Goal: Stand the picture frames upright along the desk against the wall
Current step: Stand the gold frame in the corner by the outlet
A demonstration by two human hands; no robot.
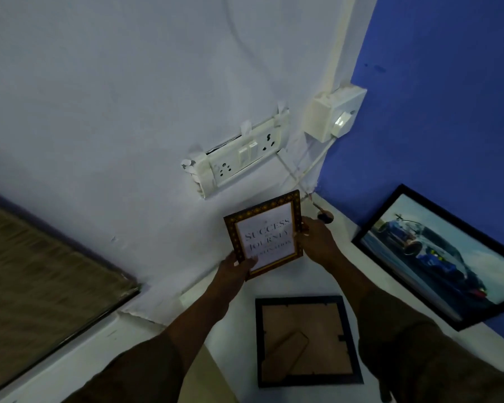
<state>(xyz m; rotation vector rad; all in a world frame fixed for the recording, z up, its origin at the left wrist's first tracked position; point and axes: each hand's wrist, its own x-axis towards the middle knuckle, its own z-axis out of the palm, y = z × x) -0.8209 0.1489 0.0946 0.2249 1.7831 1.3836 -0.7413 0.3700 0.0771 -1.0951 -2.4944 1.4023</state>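
Observation:
A small gold-patterned quote frame (264, 234) is held upright in front of the pale wall, near the corner. My left hand (236, 264) grips its lower left corner and my right hand (317, 238) holds its right edge. Below it a dark frame (306, 341) lies face down on the white desk (236, 309), its brown backing and stand showing. At the right a large black frame with a blue car picture (437, 257) leans upright against the blue wall.
A white switch and socket board (239, 158) juts from the wall just above the held frame, with a second white box (332, 114) and loose cables in the corner. A dark-edged brown panel (41, 280) leans at the left.

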